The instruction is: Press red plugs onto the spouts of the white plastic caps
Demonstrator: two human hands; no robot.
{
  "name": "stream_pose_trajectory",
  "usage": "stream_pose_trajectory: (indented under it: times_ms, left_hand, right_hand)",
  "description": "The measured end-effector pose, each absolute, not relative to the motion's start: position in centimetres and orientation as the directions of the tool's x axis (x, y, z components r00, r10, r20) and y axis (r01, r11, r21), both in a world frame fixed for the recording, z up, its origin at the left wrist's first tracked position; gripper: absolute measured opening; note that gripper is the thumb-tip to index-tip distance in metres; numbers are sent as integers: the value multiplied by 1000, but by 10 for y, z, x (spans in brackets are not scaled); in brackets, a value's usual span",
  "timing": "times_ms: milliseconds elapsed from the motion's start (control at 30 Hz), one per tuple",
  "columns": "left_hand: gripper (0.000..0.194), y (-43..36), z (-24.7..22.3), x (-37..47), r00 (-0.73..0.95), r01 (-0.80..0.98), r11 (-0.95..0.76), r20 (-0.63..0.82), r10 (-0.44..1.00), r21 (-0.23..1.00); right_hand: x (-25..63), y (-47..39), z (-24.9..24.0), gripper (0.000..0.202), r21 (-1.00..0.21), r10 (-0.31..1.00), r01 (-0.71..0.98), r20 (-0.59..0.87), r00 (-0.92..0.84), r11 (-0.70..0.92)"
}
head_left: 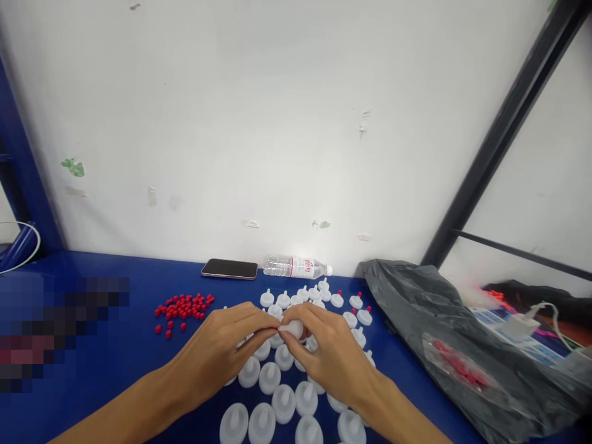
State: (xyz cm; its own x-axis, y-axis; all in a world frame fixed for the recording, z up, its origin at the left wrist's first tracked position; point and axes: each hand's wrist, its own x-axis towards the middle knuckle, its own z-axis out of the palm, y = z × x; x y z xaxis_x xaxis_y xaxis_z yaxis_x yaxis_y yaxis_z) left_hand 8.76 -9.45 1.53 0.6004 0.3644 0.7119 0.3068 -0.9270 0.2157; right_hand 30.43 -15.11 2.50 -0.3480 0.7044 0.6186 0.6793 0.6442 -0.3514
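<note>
My right hand grips a white nozzle cap, tilted on its side with the narrow tip toward the left. The fingertips of my left hand are pinched together at that tip; whatever they hold is hidden. Beneath and around both hands, many white nozzle caps stand on the blue table with their spouts up. Several at the right carry small red tips, such as the one on this nozzle cap. A loose pile of small red tips lies left of my left hand.
A dark phone and a clear plastic bottle lie along the white wall. On the right, a grey plastic bag is spread out, with a clear bag of red pieces on it. A white charger with cable sits beyond.
</note>
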Motion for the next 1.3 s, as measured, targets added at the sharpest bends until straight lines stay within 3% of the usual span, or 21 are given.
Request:
stream_pose_trajectory:
  times_ms: [400,500,600,733,833,933,1033,1133,1300]
  left_hand:
    - [12,-95,17,88,571,221,-946,755,322,237]
    - [12,-98,19,90,584,197,-919,712,390,342]
    - [8,-103,24,91,531,254,-777,588,610,576]
    - [42,-106,31,91,481,205,-515,373,793,832]
    - [69,-105,33,89,577,104,-383,258,775,918]
    - [80,-106,33,88,683,8,-235,166,711,972]
    - [58,-109,34,89,795,-58,-90,101,598,994]
    - [32,-111,36,92,824,-50,-60,76,562,997]
    - [20,-109,33,92,813,-60,-90,101,574,994]
  right_hand:
    - [306,-147,21,12,-291,638,661,675,-371,692]
    - [307,-147,18,11,-204,559,643,719,-413,738]
    - [307,-147,19,9,-130,493,640,757,-429,757]
    - [309,-150,25,10,-34,418,634,779,-467,772]
    - [308,-152,27,11,5,371,611,791,-487,792]
    - [305,-155,27,14,24,330,575,799,-503,818]
    - [300,-157,28,17,39,303,553,804,-512,832]
    - [297,-158,29,16,60,282,546,806,-520,836]
    - [296,-158,28,13,67,270,537,807,-524,841]
